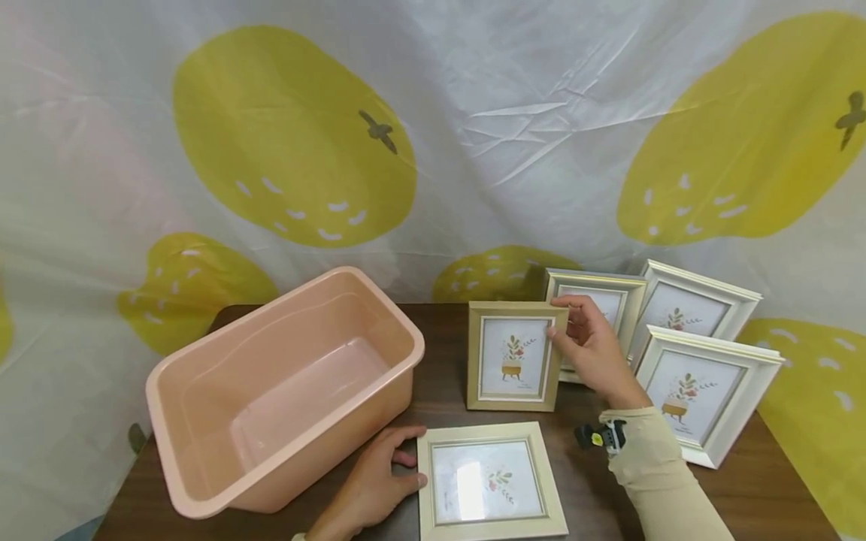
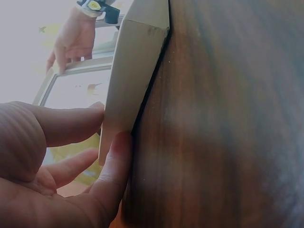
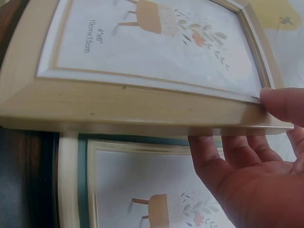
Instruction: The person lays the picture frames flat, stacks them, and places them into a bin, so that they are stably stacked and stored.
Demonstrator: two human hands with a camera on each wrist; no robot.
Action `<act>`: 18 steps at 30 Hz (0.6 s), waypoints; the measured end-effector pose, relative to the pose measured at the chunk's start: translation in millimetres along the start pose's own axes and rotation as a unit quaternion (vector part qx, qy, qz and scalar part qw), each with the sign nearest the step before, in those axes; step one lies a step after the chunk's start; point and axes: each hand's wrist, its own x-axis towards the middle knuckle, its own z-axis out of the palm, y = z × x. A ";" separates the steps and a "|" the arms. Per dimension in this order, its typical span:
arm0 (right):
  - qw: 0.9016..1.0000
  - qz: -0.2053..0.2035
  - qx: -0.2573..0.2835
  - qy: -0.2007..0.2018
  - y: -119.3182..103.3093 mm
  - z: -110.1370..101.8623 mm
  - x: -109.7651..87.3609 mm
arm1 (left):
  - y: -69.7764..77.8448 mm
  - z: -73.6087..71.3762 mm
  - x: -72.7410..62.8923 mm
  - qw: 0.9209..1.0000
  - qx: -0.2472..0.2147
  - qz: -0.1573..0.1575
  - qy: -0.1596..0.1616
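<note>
A tan picture frame point(image 1: 476, 357) with a plant print stands upright near the middle of the table. My right hand point(image 1: 595, 349) pinches its upper right side, thumb on the front and fingers behind; the right wrist view shows the thumb point(image 3: 285, 104) on the front border. Nearer me a cream picture frame point(image 1: 546, 481) lies face up. My left hand point(image 1: 375, 473) holds its left edge; in the left wrist view the thumb point(image 2: 71, 124) meets the upper edge of its side and a fingertip sits low, by the table.
On the left stands a large pink plastic basin point(image 1: 284, 469). At the right several frames stand upright: a silver-gold frame point(image 1: 639, 300) behind my right hand, a white frame point(image 1: 744, 304) and another white frame point(image 1: 734, 421) in front. A lemon-print cloth point(image 1: 514, 150) hangs behind the dark wooden table point(image 1: 440, 323).
</note>
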 end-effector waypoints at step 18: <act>1.000 -0.012 0.027 -0.003 -17.8 -4.9 -1.5 | -0.6 0.4 0.3 1.000 0.006 0.004 0.005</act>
